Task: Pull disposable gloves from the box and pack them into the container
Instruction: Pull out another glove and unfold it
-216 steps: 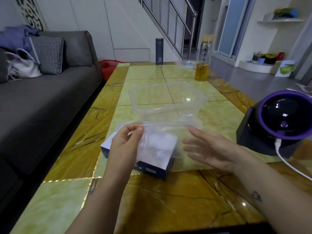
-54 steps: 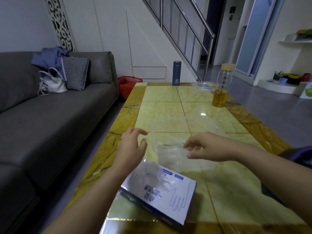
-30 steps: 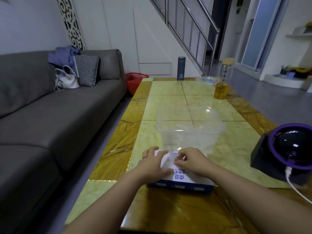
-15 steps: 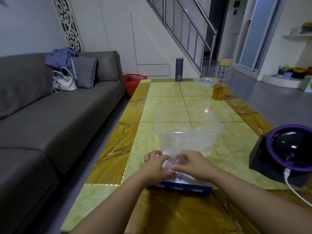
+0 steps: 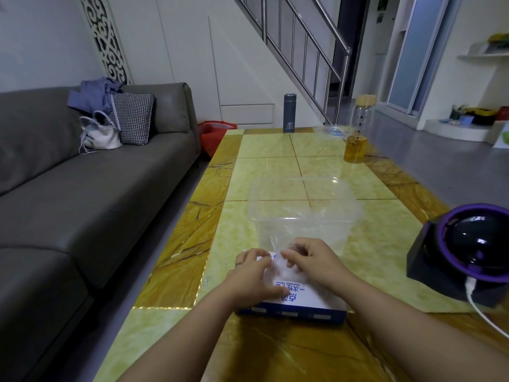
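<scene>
On the near end of the table [image 5: 270, 150], right below my camera, both hands meet over the glove box [image 5: 300, 301], and they cover most of what I want to see. The box's opening is hidden under the knuckles. Only the blue front edge and part of the printed white top show, and that print is too small for me to read properly. The glove [image 5: 276, 261] is a wisp of thin, clear, crinkled film rising between the two hands, hard to tell from the see-through wall behind it; its full outline is lost to me.

My right hand [image 5: 311, 260] has its fingers curled in and pinches that film. My left hand [image 5: 253, 274] lies on the left part of the box, fingers bent toward the film, thumb flat on the label. Whether it nips the film or only steadies the box I cannot tell.

Just beyond the box stands the container [image 5: 303, 216], a clear square tub, open-topped, upright. Faint creased film seems to lie inside, though glare and transparency leave me unsure how much.

At the right edge a black and purple device [image 5: 468, 249] is cut off by the frame, with a white cable [image 5: 482, 310] trailing from it.
</scene>
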Demonstrator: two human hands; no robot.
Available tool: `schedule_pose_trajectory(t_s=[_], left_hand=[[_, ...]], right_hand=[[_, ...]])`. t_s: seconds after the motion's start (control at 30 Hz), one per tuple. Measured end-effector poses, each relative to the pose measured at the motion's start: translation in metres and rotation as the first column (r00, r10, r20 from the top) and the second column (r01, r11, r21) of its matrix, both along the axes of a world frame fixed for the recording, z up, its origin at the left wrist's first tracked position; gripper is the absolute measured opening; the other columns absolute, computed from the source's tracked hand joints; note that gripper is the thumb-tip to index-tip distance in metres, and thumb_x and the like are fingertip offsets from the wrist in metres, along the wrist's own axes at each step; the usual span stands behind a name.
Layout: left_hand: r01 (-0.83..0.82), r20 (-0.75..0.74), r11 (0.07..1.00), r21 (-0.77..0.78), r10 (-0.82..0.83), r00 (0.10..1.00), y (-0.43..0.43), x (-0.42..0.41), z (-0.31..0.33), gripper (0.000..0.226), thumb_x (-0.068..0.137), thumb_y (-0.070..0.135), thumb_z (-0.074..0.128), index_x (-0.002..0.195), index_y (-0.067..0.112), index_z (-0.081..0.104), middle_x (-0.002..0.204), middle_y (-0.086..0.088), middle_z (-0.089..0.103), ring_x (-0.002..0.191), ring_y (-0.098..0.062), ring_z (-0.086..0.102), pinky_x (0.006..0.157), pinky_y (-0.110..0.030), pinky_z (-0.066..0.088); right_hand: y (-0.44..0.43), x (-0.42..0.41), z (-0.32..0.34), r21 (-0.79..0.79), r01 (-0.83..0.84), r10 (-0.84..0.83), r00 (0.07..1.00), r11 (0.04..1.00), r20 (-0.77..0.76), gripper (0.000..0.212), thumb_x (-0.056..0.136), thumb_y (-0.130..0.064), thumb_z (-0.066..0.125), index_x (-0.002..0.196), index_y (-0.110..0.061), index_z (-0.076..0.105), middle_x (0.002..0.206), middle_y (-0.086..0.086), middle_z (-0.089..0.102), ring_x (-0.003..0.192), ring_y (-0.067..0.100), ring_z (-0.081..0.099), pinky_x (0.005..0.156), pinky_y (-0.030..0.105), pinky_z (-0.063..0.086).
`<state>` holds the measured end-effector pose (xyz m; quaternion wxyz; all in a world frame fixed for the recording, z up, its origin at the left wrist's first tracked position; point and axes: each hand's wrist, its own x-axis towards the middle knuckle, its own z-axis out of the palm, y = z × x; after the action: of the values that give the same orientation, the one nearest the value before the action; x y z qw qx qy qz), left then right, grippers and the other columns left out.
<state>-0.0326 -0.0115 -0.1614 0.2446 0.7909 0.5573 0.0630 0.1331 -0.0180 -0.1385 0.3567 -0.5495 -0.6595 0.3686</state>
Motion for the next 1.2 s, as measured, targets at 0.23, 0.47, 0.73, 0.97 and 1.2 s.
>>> schedule_pose_trajectory(t_s=[0.23, 0.47, 0.73, 0.97, 1.2], left_hand=[[0.005, -0.032, 1.0, 0.013, -0.005, 0.999, -0.002, -0.001, 0.002, 0.079, 0.078, 0.058, 0.065, 0.14, 0.017, 0.038, 0.148, 0.003, 0.022, 0.139, -0.022, 0.013, 0.109, -0.046, 0.031], [-0.01, -0.048, 1.0, 0.013, 0.01, 0.999, -0.001, -0.001, -0.001, 0.073, 0.076, 0.059, 0.065, 0.134, 0.02, 0.044, 0.149, 0.006, 0.022, 0.141, -0.021, 0.009, 0.11, -0.047, 0.029], [-0.013, 0.169, 0.999, -0.051, 0.021, 0.985, -0.005, -0.006, 0.016, 0.078, 0.071, 0.058, 0.072, 0.136, 0.03, 0.04, 0.145, 0.005, 0.03, 0.137, -0.018, 0.022, 0.112, -0.039, 0.028], [0.193, 0.748, 0.966, -0.169, -0.002, 0.664, -0.021, -0.015, 0.09, 0.052, 0.079, 0.041, 0.067, 0.127, 0.03, 0.053, 0.125, 0.018, 0.061, 0.118, 0.002, 0.054, 0.092, -0.011, 0.043], [-0.133, 0.878, 0.96, -0.248, 0.28, 0.388, -0.023, 0.002, 0.106, 0.021, 0.093, 0.015, 0.058, 0.102, -0.002, 0.066, 0.086, -0.007, 0.066, 0.08, -0.015, 0.063, 0.074, -0.023, 0.055]], right_hand=[[-0.008, -0.009, 0.014, 0.084, -0.053, 0.051, 0.998, 0.995, 0.035, 0.017, 0.091, -0.018, 0.061, 0.081, -0.004, 0.063, 0.068, 0.006, 0.062, 0.061, 0.008, 0.054, 0.058, 0.023, 0.045], [-0.003, 0.012, 0.062, 0.24, 0.002, -0.029, 0.994, 0.971, 0.107, 0.021, 0.09, -0.024, 0.063, 0.078, -0.006, 0.064, 0.066, 0.0, 0.063, 0.049, -0.001, 0.047, 0.052, 0.013, 0.036], [-0.002, 0.031, 0.122, 0.154, -0.058, 0.054, 0.998, 0.986, 0.029, 0.005, 0.089, -0.018, 0.064, 0.086, -0.016, 0.066, 0.068, -0.002, 0.063, 0.053, -0.008, 0.054, 0.052, 0.01, 0.044], [-0.011, 0.037, 0.124, -0.117, -0.178, 0.182, 0.983, 0.977, 0.021, 0.025, 0.083, -0.022, 0.07, 0.104, -0.009, 0.068, 0.071, -0.002, 0.063, 0.058, -0.001, 0.057, 0.056, 0.014, 0.047], [-0.008, 0.029, 0.127, -0.198, -0.04, 0.01, 0.988, 0.979, -0.152, 0.035, 0.077, -0.017, 0.076, 0.11, -0.012, 0.063, 0.091, 0.007, 0.065, 0.069, 0.011, 0.056, 0.06, 0.022, 0.047]])
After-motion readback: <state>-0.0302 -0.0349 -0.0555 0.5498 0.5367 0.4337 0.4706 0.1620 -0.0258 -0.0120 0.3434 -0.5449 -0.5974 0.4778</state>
